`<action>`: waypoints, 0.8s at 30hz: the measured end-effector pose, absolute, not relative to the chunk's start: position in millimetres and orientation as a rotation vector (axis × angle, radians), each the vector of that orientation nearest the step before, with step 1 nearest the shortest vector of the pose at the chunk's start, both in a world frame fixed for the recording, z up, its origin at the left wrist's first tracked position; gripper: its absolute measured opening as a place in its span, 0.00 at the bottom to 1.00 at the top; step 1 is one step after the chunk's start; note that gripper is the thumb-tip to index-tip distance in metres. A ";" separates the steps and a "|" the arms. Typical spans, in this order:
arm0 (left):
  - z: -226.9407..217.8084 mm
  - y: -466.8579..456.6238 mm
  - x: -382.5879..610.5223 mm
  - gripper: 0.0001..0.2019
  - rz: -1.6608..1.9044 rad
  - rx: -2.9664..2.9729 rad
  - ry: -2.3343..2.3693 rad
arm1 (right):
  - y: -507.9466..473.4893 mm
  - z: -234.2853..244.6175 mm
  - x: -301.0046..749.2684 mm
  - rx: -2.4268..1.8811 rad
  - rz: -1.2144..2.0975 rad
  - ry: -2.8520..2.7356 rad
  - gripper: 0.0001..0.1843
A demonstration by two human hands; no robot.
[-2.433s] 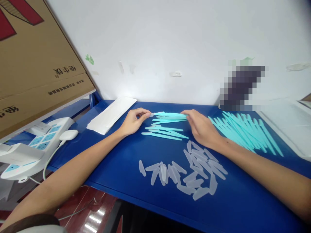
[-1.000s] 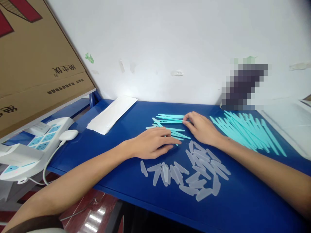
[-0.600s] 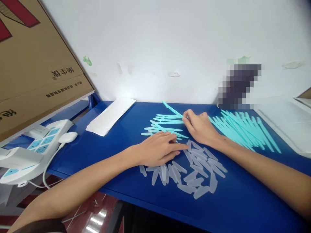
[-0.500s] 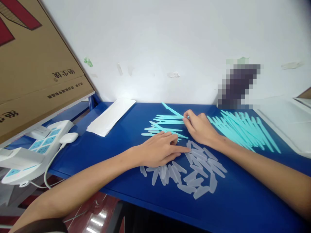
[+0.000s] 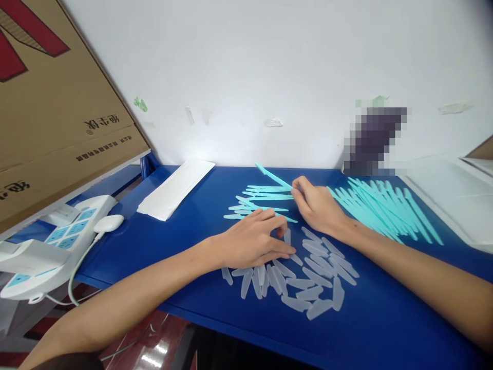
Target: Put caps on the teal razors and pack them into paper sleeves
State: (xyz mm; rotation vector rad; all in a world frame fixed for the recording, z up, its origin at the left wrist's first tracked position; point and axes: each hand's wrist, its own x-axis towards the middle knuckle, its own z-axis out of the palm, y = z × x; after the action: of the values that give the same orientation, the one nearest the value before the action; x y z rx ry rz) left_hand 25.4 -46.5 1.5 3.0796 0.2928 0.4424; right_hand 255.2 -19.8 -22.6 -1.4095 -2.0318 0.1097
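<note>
Blue table | turquoise stick, near end hidden in right hand

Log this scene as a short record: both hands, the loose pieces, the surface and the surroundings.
Left hand: fingertips at the translucent pieces; whether it grips one is unclear
Right hand: holds a turquoise stick by one end, the other end pointing toward the wall
Small stick group: between and beyond the hands
Large stick pile: to the right of the right hand
Surface: blue table
Left side: white flat packet, power strip, cardboard box
</note>
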 end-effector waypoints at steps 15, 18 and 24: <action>-14.6 24.2 -9.1 0.19 1.446 1.492 1.051 | -20.9 -21.4 257.2 -1.348 0.072 -2.168 0.10; -19.1 30.2 -10.8 0.17 1.379 1.377 1.061 | -23.3 -20.4 258.5 -1.293 0.169 -2.190 0.10; -19.5 28.1 -9.7 0.15 1.361 1.386 1.043 | -26.0 -16.0 257.7 -1.230 0.332 -2.243 0.10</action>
State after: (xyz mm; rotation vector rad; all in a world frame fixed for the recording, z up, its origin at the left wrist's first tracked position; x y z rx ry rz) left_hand -9.7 28.1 -19.5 1.3859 1.0430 1.3607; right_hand 257.7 -26.0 -16.0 -1.2303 -2.2428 0.3317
